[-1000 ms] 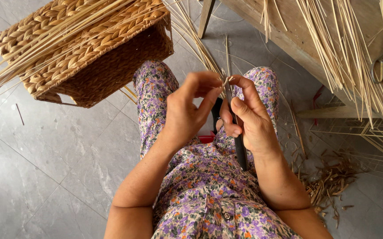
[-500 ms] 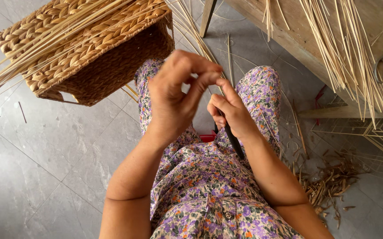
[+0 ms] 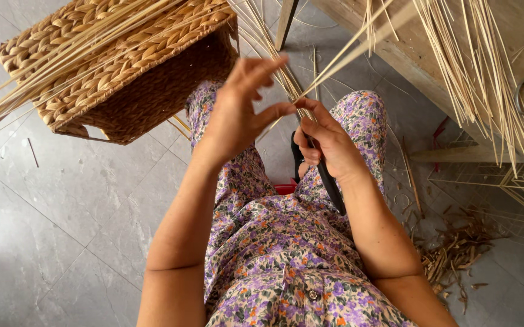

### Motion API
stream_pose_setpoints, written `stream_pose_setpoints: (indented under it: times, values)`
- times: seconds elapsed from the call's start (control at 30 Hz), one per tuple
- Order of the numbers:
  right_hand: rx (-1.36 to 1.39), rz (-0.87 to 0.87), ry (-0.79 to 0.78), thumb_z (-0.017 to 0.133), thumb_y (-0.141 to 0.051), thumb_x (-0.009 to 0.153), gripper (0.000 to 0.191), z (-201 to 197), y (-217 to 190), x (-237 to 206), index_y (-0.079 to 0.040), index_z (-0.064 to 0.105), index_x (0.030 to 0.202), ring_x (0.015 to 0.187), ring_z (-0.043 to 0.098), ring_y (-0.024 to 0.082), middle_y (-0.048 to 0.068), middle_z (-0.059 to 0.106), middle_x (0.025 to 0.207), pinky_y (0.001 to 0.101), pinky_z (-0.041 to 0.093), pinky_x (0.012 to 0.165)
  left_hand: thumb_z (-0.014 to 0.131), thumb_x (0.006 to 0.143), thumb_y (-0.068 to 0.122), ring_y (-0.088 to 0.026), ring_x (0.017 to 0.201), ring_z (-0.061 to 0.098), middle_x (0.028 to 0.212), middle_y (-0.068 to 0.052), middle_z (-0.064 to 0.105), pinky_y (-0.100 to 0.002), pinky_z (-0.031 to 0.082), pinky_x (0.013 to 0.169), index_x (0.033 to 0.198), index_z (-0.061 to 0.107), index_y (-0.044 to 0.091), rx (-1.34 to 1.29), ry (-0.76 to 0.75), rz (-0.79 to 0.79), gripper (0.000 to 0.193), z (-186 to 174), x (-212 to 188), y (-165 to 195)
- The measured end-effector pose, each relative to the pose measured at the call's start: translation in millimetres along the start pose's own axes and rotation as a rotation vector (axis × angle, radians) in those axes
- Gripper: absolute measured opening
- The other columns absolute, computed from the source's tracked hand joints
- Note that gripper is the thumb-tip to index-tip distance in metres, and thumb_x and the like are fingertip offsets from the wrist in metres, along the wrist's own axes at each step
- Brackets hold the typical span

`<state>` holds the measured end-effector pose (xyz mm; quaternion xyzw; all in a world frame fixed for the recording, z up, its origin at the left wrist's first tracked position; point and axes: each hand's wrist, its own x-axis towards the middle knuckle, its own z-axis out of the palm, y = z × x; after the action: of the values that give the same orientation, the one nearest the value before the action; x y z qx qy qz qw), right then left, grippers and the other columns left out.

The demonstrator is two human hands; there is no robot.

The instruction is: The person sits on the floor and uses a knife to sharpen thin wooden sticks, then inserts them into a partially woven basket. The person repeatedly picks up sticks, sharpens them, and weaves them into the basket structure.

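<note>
Two raised hands: left hand (image 3: 237,115) splayed, right hand (image 3: 325,142) pinching

Garment: a one-piece floral dress (image 3: 286,266), pale ground, printed with purple, lilac and orange flowers and green leaves. Front closure: small dark button. Both forearms bare; no sleeves, rings or wristwear visible.

There is one view only, from a camera worn on the person's head, looking steeply down over the lap in floral purple cloth (image 3: 286,242) to the grey tiled floor (image 3: 50,242). It sits close: the forearms fill the middle, the left hand (image 3: 237,112) and right hand (image 3: 325,142) just below. The woven straw basket (image 3: 122,66) is cut by the upper left edge, and the wooden table with pale reed strips (image 3: 456,54) by the upper right.
</note>
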<state>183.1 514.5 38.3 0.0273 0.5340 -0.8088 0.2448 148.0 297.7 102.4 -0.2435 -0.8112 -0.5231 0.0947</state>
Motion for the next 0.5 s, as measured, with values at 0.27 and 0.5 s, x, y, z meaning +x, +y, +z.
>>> stream_pose_setpoints:
  times: [0.27,0.5]
  values:
    - [0.025,-0.021,0.016,0.051,-0.018,0.107,0.035,14.7,-15.1,-8.3,-0.012,0.047,0.142,0.051,0.039,0.005,0.003,0.054,0.074,0.0193,0.029,0.044,0.080,0.092,0.014,-0.024,0.093,0.065,0.095,-0.004,0.072,-0.037,0.055,0.082,0.101,0.079,0.011,0.120,0.056,0.059,0.009,36.0,-1.3,-24.9]
    - [-0.054,0.068,0.016,0.053,-0.023,0.105,0.039,-8.7,19.0,13.5,-0.013,0.046,0.143,0.050,0.039,0.005,0.001,0.050,0.069,0.0197,0.030,0.045,0.072,0.101,0.010,-0.008,0.085,0.072,0.094,-0.004,0.074,-0.023,0.059,0.075,0.107,0.076,0.006,-0.227,0.219,-0.046,0.009,33.6,12.6,-19.9]
